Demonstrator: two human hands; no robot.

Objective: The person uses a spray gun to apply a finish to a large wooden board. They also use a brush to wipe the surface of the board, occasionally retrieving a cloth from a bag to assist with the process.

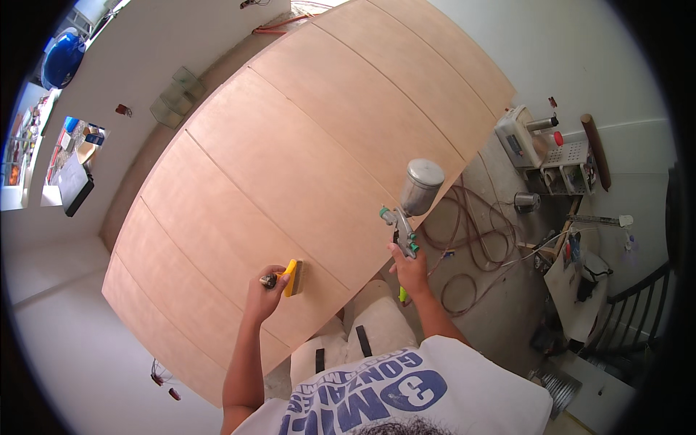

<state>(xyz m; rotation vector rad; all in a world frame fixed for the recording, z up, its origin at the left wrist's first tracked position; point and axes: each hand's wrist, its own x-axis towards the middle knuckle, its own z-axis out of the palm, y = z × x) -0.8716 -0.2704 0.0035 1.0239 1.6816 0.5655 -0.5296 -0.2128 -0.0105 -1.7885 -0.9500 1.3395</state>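
My left hand (265, 291) grips a yellow-handled brush (292, 277), its head resting on a large set of bare wooden panels (304, 152) laid flat side by side. My right hand (410, 268) holds a spray gun (404, 228) by its grip, with a metal cup (421, 185) on top, just past the near right edge of the panels. A brown air hose (471, 246) runs from the gun and lies coiled on the floor to the right.
White boxes and a machine (533, 141) stand at the right, with papers, cans and tools (573, 268) scattered on the floor. A black railing (638, 304) is at far right. A blue container (64, 59) and windows (72, 159) sit at upper left.
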